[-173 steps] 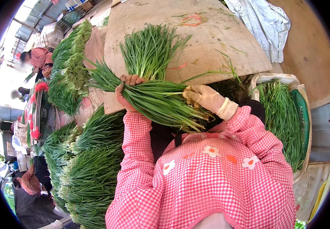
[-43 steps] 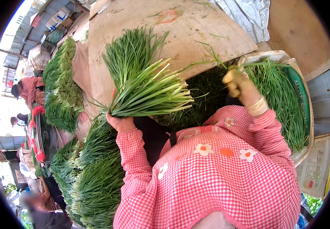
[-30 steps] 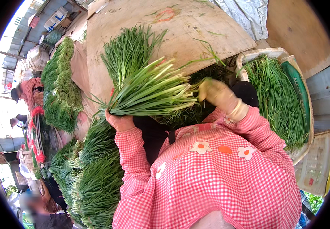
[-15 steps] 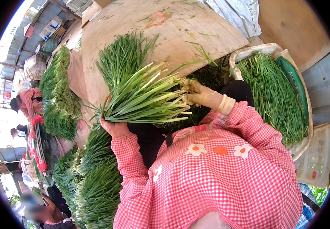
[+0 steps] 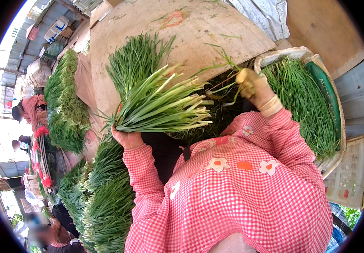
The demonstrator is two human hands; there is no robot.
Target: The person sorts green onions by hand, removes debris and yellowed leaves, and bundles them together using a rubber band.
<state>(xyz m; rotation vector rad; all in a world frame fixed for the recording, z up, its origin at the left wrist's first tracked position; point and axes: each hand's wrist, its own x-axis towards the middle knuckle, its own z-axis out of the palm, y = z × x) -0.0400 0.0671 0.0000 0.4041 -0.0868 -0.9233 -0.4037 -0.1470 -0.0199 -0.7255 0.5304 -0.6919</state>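
My left hand [image 5: 126,138] is wrapped round the leafy end of a bunch of garlic chives [image 5: 161,107], its pale stem ends pointing right. My right hand [image 5: 252,86], in a soiled tan glove, is raised to the right, apart from the bunch. Its fingers are curled closed, and a few thin, pale loose chive stalks [image 5: 231,100] trail from them. Behind the held bunch, another pile of chives [image 5: 136,61] lies on the wooden board [image 5: 215,31]. A dark heap of trimmings [image 5: 222,110] lies below the board's edge, beneath my right hand.
A white crate [image 5: 338,162] at my right is full of chives, with a green sack [image 5: 320,82] along its side. More chive bundles [image 5: 108,202] lie at my left. An orange band [image 5: 174,20] rests on the board. Other people sit at the far left.
My right hand has pulled away from the stem ends, up and to the right, with loose stalks in its fingers. My left hand and the bunch have stayed nearly in place.
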